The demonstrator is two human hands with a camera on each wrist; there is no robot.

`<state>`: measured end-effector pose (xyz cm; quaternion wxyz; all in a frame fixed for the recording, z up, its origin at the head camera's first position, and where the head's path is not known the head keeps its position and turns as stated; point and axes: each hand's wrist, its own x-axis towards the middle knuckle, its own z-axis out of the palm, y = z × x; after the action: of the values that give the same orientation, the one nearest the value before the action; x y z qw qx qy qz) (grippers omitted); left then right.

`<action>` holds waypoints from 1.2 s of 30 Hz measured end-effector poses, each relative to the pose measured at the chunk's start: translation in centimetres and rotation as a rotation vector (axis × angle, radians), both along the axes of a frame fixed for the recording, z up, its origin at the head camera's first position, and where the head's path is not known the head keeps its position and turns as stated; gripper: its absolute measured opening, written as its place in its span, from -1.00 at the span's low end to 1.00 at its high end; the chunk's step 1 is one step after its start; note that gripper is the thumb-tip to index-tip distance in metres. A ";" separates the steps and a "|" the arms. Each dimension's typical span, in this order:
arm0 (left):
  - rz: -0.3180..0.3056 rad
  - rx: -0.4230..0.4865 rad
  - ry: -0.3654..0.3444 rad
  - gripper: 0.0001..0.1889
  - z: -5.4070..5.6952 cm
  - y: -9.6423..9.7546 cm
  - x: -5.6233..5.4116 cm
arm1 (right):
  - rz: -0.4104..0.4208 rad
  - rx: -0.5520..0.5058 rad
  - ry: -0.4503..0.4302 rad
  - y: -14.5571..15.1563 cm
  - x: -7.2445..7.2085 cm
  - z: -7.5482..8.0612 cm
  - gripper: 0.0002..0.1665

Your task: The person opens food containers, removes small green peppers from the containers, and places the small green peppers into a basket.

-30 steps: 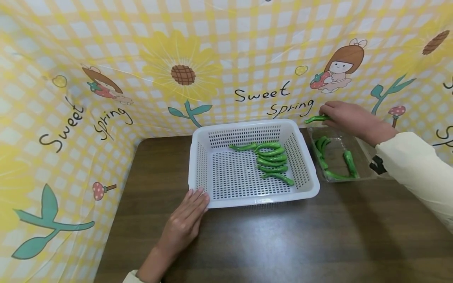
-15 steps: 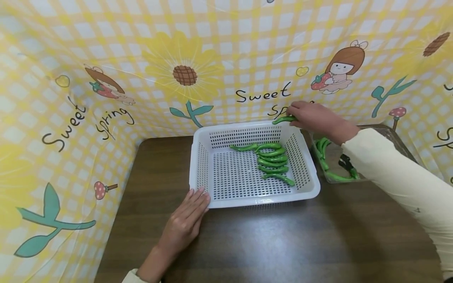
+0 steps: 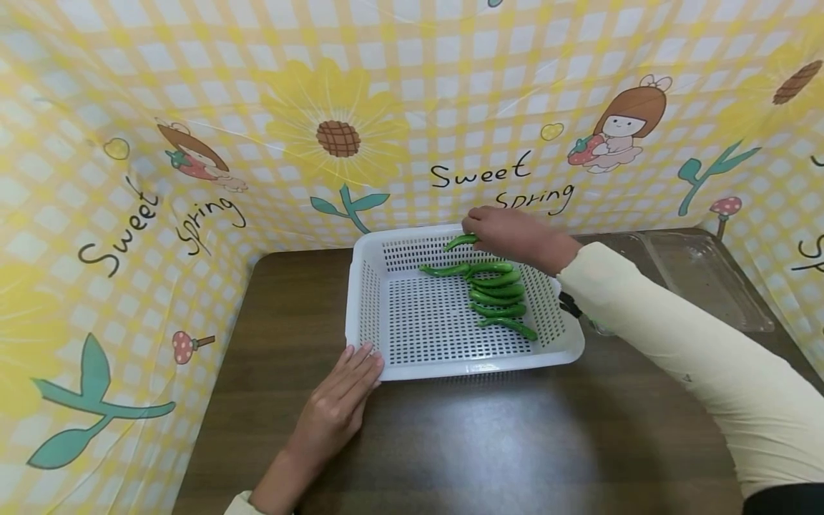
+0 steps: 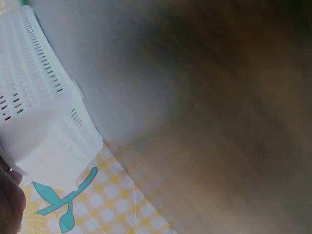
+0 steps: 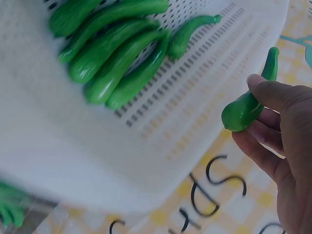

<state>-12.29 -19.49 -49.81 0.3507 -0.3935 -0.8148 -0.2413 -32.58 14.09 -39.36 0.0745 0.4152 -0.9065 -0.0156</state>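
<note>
My right hand (image 3: 515, 234) pinches a green pepper (image 3: 460, 241) between thumb and fingers, over the back side of the white perforated basket (image 3: 450, 371). In the right wrist view the held pepper (image 5: 241, 112) shows its thin stem end pointing up, apart from the others. Several green peppers (image 3: 498, 291) lie inside the basket, most in a column on its right side; one pepper (image 3: 444, 270) lies farther left near the back wall. At the near left corner, my left hand (image 3: 335, 400) rests its straight fingers on the rim. The left wrist view shows only part of this hand (image 4: 9, 200).
Right of the basket stands a clear plastic tray (image 3: 714, 279), partly hidden by the right sleeve (image 3: 682, 357). More green peppers (image 5: 9, 207) show at the lower left of the right wrist view. A yellow checked cloth (image 3: 412, 107) hangs behind the brown table (image 3: 283, 315).
My right hand has carried the pepper leftward from above the clear tray to over the back of the basket, and slightly lower. The left hand stays at the basket corner.
</note>
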 end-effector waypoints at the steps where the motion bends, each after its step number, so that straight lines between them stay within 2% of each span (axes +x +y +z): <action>1: 0.001 -0.001 -0.001 -0.69 0.0 0.0 0.0 | 0.014 0.009 0.010 -0.4 0.0 -0.2 -0.76; 4: 0.000 -0.003 -0.006 -0.70 0.1 0.0 0.0 | 0.030 0.053 -0.005 -1.9 0.0 -0.8 -0.74; 10: -0.001 -0.002 -0.019 -0.69 0.3 0.0 0.0 | -0.015 0.195 -0.146 -4.9 0.0 -2.2 -0.67; 17: -0.005 -0.016 -0.012 -0.69 0.4 0.0 -0.2 | -0.077 0.278 -0.275 -7.5 -0.3 -4.1 -0.82; 20: -0.007 -0.011 -0.004 -0.70 0.3 0.1 -0.2 | -0.096 0.310 -0.281 -8.1 -0.1 -5.0 -0.86; 26: 0.006 -0.008 -0.023 -0.69 0.1 0.0 0.2 | -0.114 0.374 -0.176 -8.8 0.2 -6.5 -0.85; 30: 0.013 -0.005 -0.037 -0.69 0.1 0.0 0.3 | -0.121 0.351 -0.137 -8.4 0.5 -6.2 -0.87; 33: 0.012 -0.005 -0.039 -0.69 0.0 0.0 0.3 | -0.131 0.285 -0.153 -7.2 0.7 -4.9 -0.85; 36: 0.010 -0.004 -0.039 -0.69 0.0 0.0 0.3 | -0.131 0.216 -0.108 -4.8 0.7 -3.2 -0.83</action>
<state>-12.03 -19.52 -49.80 0.3349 -0.3856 -0.8239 -0.2456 -31.85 9.33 -42.58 -0.0206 0.3609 -0.9275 -0.0956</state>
